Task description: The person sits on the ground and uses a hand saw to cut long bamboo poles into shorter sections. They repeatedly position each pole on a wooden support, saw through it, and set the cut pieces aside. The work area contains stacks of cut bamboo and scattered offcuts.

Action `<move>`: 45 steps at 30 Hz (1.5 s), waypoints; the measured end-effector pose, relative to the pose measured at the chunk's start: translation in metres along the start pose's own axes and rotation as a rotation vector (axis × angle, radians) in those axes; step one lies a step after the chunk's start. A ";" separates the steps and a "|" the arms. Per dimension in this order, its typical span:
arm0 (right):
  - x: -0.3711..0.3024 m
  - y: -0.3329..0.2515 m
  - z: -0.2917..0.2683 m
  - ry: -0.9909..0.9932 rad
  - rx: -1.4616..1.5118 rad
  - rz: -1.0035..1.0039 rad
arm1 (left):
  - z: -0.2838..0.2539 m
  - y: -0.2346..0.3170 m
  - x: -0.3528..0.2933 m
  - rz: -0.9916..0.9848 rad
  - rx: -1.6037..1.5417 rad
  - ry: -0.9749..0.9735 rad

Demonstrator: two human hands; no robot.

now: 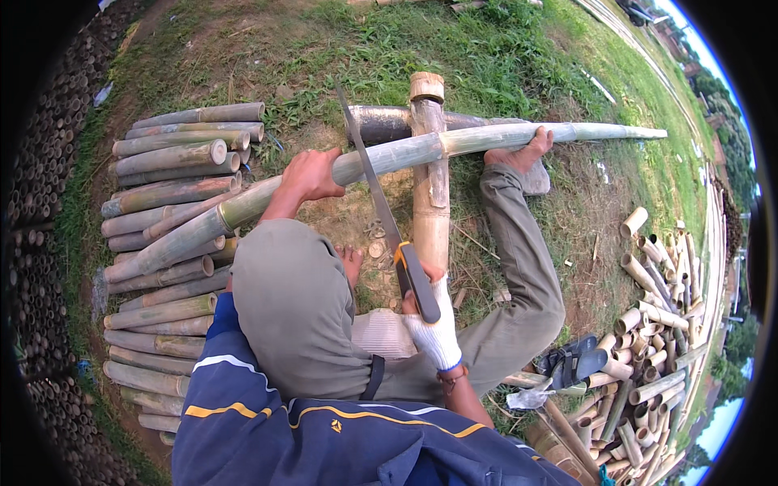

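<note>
A long green-grey bamboo pole (478, 139) slants across in front of me, resting on an upright bamboo post (431, 194). My bare left hand (306, 176) is closed over the pole, left of the saw. My right hand (435, 330), in a white knitted glove, wraps the black and orange handle of a hand saw (379, 198). The blade runs up and away, crossing the pole between my left hand and the post. How deep its teeth sit in the bamboo cannot be made out. My bare right foot (519, 154) presses against the pole beyond the post.
Cut bamboo lengths (166, 312) are stacked on the left. Short offcuts (648, 348) pile up on the right, near dark sandals (579, 359). A thick dark tube (381, 123) lies behind the post. My bent knees flank the saw. Grass covers the far ground.
</note>
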State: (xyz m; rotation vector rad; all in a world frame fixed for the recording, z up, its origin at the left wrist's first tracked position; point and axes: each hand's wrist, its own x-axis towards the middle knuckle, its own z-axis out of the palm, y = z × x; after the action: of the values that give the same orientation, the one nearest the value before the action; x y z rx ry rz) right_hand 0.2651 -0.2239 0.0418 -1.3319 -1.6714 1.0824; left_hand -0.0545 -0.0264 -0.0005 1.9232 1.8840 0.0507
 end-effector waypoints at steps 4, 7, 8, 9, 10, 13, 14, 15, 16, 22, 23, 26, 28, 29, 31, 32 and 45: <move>0.116 -0.005 0.019 -0.062 0.176 0.072 | 0.004 -0.003 0.014 0.068 -0.024 0.048; 0.068 0.005 0.036 -0.006 0.119 -0.064 | 0.004 -0.014 0.019 0.093 -0.030 -0.005; 0.043 -0.007 0.026 -0.002 0.095 0.027 | 0.001 -0.020 0.017 0.094 -0.025 -0.008; 0.008 -0.011 0.012 -0.032 0.118 0.177 | -0.003 -0.022 0.015 0.089 -0.015 -0.002; -0.027 -0.011 -0.006 -0.034 0.030 0.060 | -0.001 -0.020 0.011 0.095 -0.015 -0.008; -0.123 -0.028 -0.043 -0.012 0.014 0.162 | 0.000 -0.016 0.012 0.089 -0.014 -0.001; -0.119 -0.032 -0.041 -0.010 0.037 0.186 | 0.003 -0.012 0.011 0.080 -0.021 0.007; -0.113 -0.036 -0.038 -0.012 0.062 0.207 | 0.004 -0.011 0.009 0.069 -0.019 0.014; -0.086 -0.029 -0.028 0.015 0.049 0.113 | 0.003 -0.012 0.009 0.056 -0.018 0.022; 0.170 0.014 0.060 0.091 0.199 -0.190 | -0.005 0.015 0.017 0.101 -0.024 0.002; 0.159 0.013 0.067 0.058 0.216 -0.150 | -0.003 0.005 0.011 0.087 -0.019 -0.012; 0.102 0.009 0.048 -0.014 0.134 -0.010 | 0.001 -0.011 0.020 0.109 -0.037 -0.033; 0.015 -0.001 0.015 -0.028 0.005 -0.011 | -0.002 -0.024 0.012 0.081 -0.044 -0.039; -0.032 -0.010 -0.009 -0.045 -0.077 0.006 | 0.000 -0.023 0.011 0.087 -0.039 -0.051; -0.114 -0.029 -0.042 -0.032 -0.022 0.186 | -0.004 -0.013 0.014 0.102 -0.032 -0.058; -0.117 -0.035 -0.040 -0.019 0.010 0.216 | -0.003 -0.011 0.015 0.107 -0.029 -0.043; 0.075 0.029 0.043 0.023 0.152 -0.088 | 0.006 -0.010 0.023 0.142 -0.035 -0.042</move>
State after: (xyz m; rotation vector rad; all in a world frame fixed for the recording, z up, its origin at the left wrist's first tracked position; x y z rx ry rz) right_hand 0.2214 -0.1543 0.0018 -1.1592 -1.5833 1.1147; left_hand -0.0602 -0.0062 -0.0157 2.0157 1.7067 0.0861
